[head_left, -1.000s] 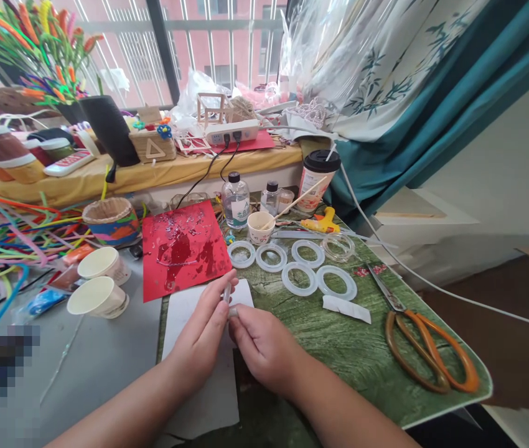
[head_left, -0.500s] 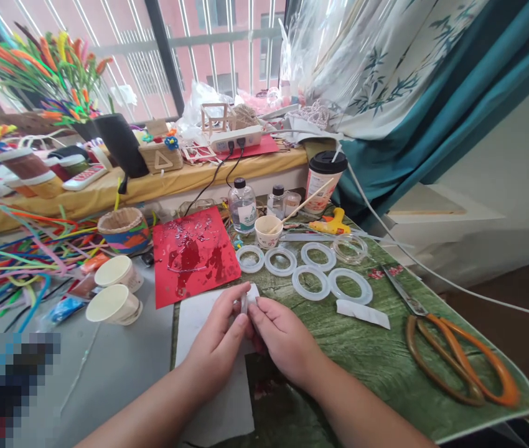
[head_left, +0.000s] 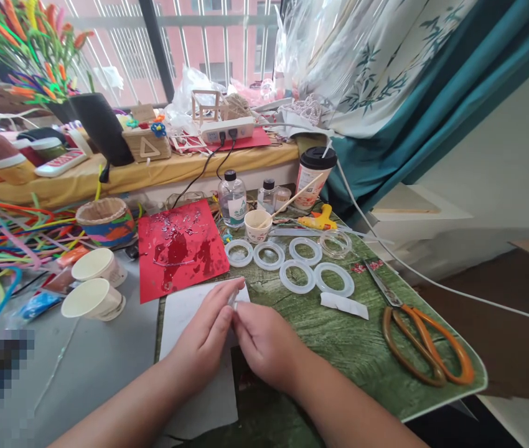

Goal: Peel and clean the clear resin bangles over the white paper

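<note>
My left hand and my right hand meet over a white sheet of paper. Between the fingertips of both hands is a small, whitish translucent piece, mostly covered by the fingers, so its full shape is hidden. The left fingers lie straight and together with the thumb pressed in, while the right fingers are curled. Beyond the hands, several translucent ring molds lie flat on the green wood-patterned tabletop. A curled white paper strip lies right of the hands.
Large orange-handled scissors lie at the right. A wet red sheet is at the left, beside paper cups. Behind stand a clear bottle, a cup with a stick, a yellow glue gun and a lidded drink cup.
The view has shifted, so most things sit further left. My right hand has curled more closely around the small piece, which shows less now. The tabletop things stay in place.
</note>
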The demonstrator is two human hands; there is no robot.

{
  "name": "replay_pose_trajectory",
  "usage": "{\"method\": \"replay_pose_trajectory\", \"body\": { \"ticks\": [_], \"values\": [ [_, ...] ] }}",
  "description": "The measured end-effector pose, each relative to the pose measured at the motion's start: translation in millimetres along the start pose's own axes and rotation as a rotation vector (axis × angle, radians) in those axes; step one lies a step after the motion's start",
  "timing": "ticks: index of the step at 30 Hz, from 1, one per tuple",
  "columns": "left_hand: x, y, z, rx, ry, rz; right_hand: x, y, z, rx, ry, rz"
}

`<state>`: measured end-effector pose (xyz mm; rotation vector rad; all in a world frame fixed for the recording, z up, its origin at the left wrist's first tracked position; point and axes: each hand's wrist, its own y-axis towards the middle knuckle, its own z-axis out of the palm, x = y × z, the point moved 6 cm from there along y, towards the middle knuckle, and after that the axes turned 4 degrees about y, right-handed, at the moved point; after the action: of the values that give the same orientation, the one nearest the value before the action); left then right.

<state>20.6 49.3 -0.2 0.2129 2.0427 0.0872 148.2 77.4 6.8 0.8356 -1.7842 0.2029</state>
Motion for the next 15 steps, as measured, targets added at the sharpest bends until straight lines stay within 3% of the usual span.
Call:
{"method": "replay_pose_trajectory", "body": {
  "ticks": [2,7,12,15],
  "values": [
    [-2,-2,-1.5,-0.017,0.014,0.037,4,-1,3,0.061,0.004,-0.060],
    [-5,-3,-2.3,-0.035,0.081,0.050,-3,1,-3,-0.045,0.134,0.047],
    [-5,-3,-4.0,-0.086,0.107,-0.004,7,1,-4,0.051,-0.031,-0.144],
    [-3,-4,-6.8,-0.142,0.098,-0.057,1,4,-9,0.039,-0.014,-0.087]
  ]
}}
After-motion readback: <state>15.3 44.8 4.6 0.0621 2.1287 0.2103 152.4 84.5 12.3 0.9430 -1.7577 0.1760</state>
